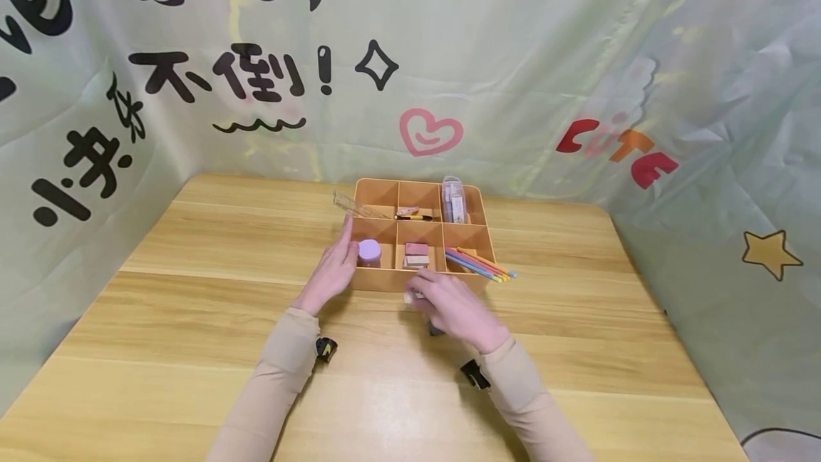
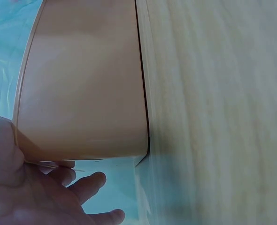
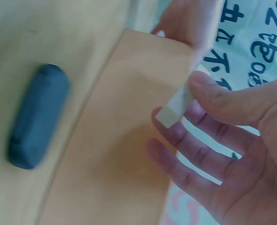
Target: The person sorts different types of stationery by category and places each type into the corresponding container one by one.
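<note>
My left hand (image 1: 331,266) rests on the left side of an orange-tan desk organizer (image 1: 378,281), its thumb at the rim and its other fingers spread outside the wall. In front of the organizer, my right hand (image 1: 458,309) pinches a small white eraser (image 3: 176,107) between thumb and fingers. Below that hand, a dark oblong item (image 3: 37,117) with rounded ends lies on the table, mostly covered in the head view. A pink-and-white pair of blocks (image 1: 416,255) sits in the front middle compartment. A jar with a lavender lid (image 1: 369,251) stands in the front left one.
Colored pencils (image 1: 481,265) stick out over the organizer's front right corner. A clear ruler (image 1: 355,205) juts past its left rim. A black-and-yellow pen-like item (image 1: 413,217) and a clear purple-toned case (image 1: 454,202) occupy back compartments. Printed cloth (image 1: 513,91) hangs behind the wooden table (image 1: 192,319).
</note>
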Demonstrator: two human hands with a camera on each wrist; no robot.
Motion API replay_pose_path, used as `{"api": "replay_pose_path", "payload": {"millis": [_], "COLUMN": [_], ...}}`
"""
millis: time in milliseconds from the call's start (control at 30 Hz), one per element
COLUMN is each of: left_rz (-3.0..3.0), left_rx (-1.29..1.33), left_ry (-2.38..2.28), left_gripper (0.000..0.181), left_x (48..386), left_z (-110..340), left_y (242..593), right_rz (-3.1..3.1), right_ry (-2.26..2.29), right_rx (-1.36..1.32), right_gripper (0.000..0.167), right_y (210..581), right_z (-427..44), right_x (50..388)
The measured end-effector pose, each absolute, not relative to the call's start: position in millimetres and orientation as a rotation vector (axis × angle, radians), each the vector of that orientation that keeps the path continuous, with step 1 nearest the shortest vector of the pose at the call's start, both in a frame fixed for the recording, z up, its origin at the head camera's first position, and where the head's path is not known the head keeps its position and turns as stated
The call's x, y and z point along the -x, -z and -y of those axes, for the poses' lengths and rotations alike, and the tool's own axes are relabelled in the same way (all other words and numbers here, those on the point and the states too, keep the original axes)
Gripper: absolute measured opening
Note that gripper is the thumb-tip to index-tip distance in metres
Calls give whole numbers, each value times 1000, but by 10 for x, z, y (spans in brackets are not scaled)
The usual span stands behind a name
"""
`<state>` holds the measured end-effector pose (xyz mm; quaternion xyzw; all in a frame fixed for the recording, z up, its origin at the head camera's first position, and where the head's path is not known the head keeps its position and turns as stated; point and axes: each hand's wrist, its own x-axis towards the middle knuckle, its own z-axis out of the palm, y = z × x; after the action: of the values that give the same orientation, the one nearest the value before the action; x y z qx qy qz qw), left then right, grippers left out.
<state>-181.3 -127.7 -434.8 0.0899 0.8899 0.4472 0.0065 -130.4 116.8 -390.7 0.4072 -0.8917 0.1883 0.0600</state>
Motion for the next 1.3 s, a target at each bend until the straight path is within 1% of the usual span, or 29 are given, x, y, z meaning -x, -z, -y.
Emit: {"api": "replay_pose_path", "payload": {"millis": [267,367,433,567,767,1100,1300], "left_rz": [-2782,-2786,-2781,-2779,-2780,-2766,-2771], "left_rx": [-285,-290,-286,-282,-288,-285,-284], "left_ry": [-1413,-1408,-1414,-1411,-1411,-1419,-1409], "left_gripper": [61,62,62,62,62,62,62], "left_x": [1816,1817,1819,1818,1810,1816,1811], "left_z": [1280,1285,1287,1286,1289,1283,1287], "left_y": [4333,4336,4339,4342,4342,4342,4333], "right_rz": [2579,2571,2588,2649,2737,2880,2960], "right_ry": [-571,-556,-545,-505,-438,-312,-289], "right_rx": [-1155,-1108,-1071,-1014,-938,-823,-751], "right_gripper": [24,25,22,17,15,27,28], "right_y": [3667,3628,3617,3619,3660,3736,3783], "right_z": [-1160,-1150,-1134,-1087,-998,-867,-792], "right_x": [1412,1500,1563,1679,1833,1993,2070]}}
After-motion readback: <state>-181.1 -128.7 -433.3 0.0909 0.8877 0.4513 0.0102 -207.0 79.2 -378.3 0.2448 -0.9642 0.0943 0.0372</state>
